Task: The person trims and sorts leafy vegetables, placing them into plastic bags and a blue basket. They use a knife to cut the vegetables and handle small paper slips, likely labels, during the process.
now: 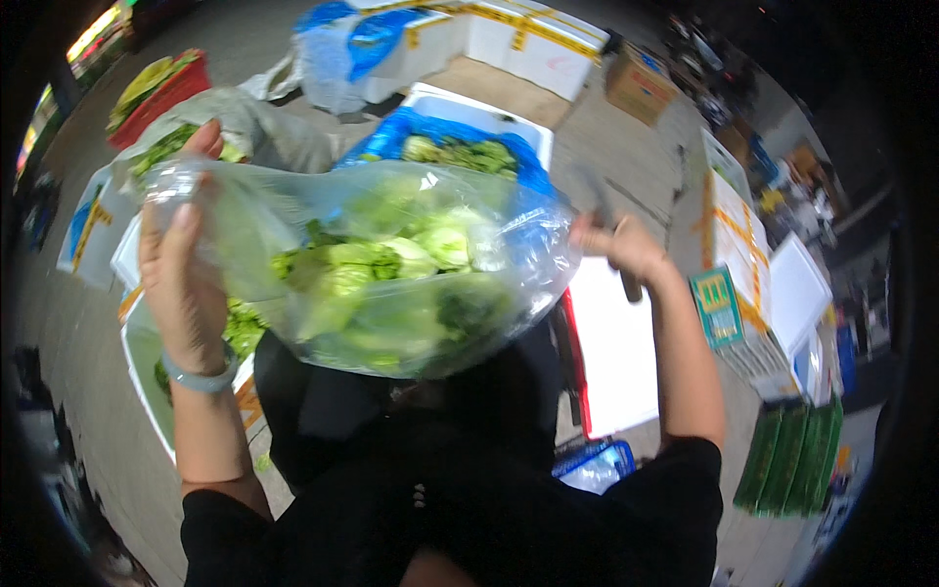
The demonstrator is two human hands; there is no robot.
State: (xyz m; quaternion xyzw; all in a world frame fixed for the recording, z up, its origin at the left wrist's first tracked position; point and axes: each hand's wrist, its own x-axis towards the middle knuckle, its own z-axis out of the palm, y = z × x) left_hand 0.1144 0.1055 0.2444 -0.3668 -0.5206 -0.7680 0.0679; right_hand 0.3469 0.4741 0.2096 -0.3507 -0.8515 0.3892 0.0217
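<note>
A clear plastic bag [367, 323] of leafy green vegetables [440, 246], lettuce-like heads with pale cut ends, hangs stretched between my two hands above my lap. My left hand [183, 271] grips the bag's gathered left end, thumb toward me. At the bag's right end, the fingertips of my right hand [623, 246] meet the plastic. That hand also holds what looks like a knife [632, 286], its dark handle below the fist and its blurred blade pointing up and away. Behind the bag, a white foam box [543, 143] lined with blue plastic holds more greens [462, 154].
White foam boxes [543, 62] with yellow tape stand ahead; others [737, 242] are at right, near a cardboard box [638, 84] and green crates [788, 458]. A bright white board or lid [612, 359] lies by my right knee. Left are a foam box [143, 367] and sacks [271, 132] of greens.
</note>
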